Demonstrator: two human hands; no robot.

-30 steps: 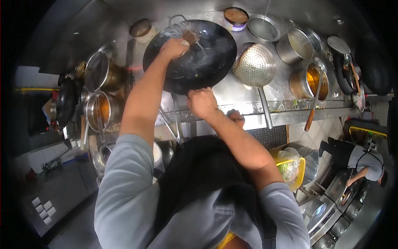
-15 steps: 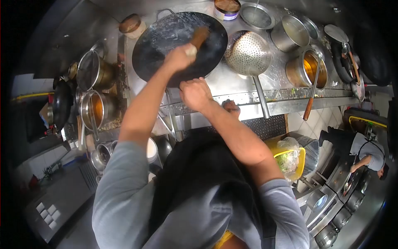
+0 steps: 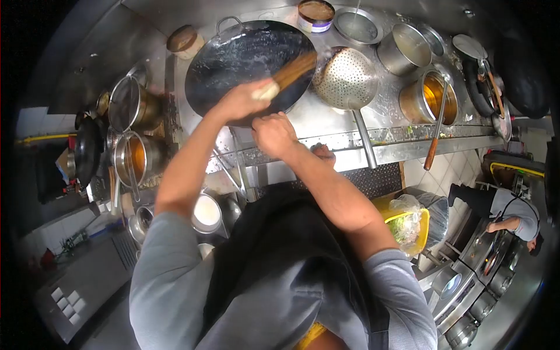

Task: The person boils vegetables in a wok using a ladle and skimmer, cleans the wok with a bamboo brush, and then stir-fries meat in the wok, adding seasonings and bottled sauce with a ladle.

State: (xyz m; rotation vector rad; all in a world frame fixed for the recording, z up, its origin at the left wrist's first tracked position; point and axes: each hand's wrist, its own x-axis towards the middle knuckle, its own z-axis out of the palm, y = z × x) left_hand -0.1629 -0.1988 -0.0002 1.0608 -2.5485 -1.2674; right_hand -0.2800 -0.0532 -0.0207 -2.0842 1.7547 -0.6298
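My left hand (image 3: 242, 100) is closed around a bamboo wok brush (image 3: 296, 67) with a pale wrapped grip. The bristle end, slightly blurred, lies over the right side of a large black wok (image 3: 230, 61), whose inside looks wet. My right hand (image 3: 274, 134) is a fist at the wok's near edge, closed on its near handle or rim; the fingers hide which. To the right rests a perforated strainer (image 3: 346, 80), its long handle pointing toward me over the counter edge.
Around the wok stand a tub (image 3: 315, 16), a steel pot (image 3: 405, 48), a pot of orange liquid (image 3: 407, 102) with a wooden-handled ladle, and more pots (image 3: 126, 105) on the left. A yellow bin (image 3: 415, 228) is below right. Another person (image 3: 513, 209) works at far right.
My left hand has drawn back toward me and left, and the brush has tilted toward the wok's right rim. My right hand stays at the near edge. The wok has shifted slightly.
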